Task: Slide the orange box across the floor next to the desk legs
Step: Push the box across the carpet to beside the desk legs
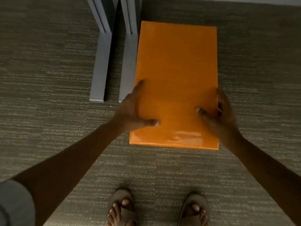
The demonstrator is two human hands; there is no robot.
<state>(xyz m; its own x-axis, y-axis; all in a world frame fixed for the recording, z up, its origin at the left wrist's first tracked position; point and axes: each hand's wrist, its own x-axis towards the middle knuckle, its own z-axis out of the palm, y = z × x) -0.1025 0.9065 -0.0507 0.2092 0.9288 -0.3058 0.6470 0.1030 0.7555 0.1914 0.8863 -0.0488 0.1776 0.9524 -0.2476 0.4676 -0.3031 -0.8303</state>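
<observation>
A glossy orange box [176,70] lies flat on the grey carpet, its long side running away from me. Its left edge sits right against the nearer of two grey desk legs [128,62]. My left hand [132,110] grips the box's left edge near the front, thumb on the lid, fingers down the side between box and leg. My right hand [219,115] clasps the right edge at about the same height, thumb resting on top.
A second grey desk leg [99,66] stands parallel, further left, with a dark gap between the two. My feet in brown sandals [121,207] are at the bottom, just behind the box. A pale wall base [244,0] runs along the top right.
</observation>
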